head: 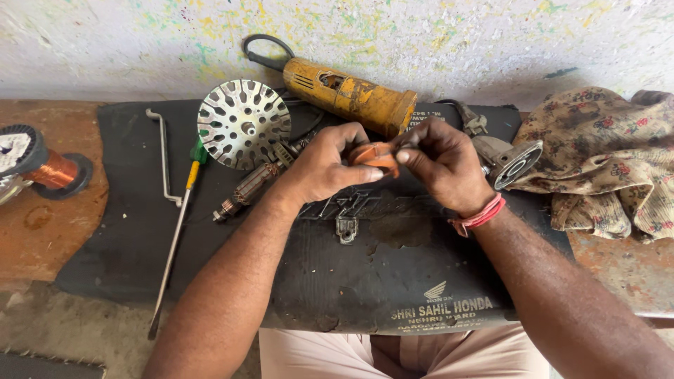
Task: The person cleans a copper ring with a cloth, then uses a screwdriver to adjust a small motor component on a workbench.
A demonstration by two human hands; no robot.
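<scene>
Head view, the only one here: both hands meet right around the middle of the frame, over a black rubber mat (140, 231) on the bench. The left hand (326, 168) and right hand (442, 165) are both pinched onto a small orange part (375, 156), left thumb and fingers closed on its near side, right fingertips pressed on its far end. It's held up off the mat, not resting on anything.

Going by looks, that orange part is small, light and stiff, probably plastic with thin edges, so I'd guess it cracks if squeezed hard. Fingertip hold on the two ends seems right, which is what's going on.

Around it: at 12 o'clock a yellow grinder body (351, 95) lies against the wall. At 10 o'clock a round slotted metal disc (243, 123), and just below it a motor rotor (253, 186) with copper windings. Out at 9 o'clock a long screwdriver (175, 238) and a bent metal rod (165, 158), then a copper wire spool (53, 168) at the far left edge. At 3 o'clock a grey gear head (509, 160), touching a flowered cloth (604, 154).

Surface is a worn, rusty-brown bench (42, 231) with the mat draped over the front edge. The wall (456, 35) behind is whitewashed with paint specks. Daylight, pretty even.
</scene>
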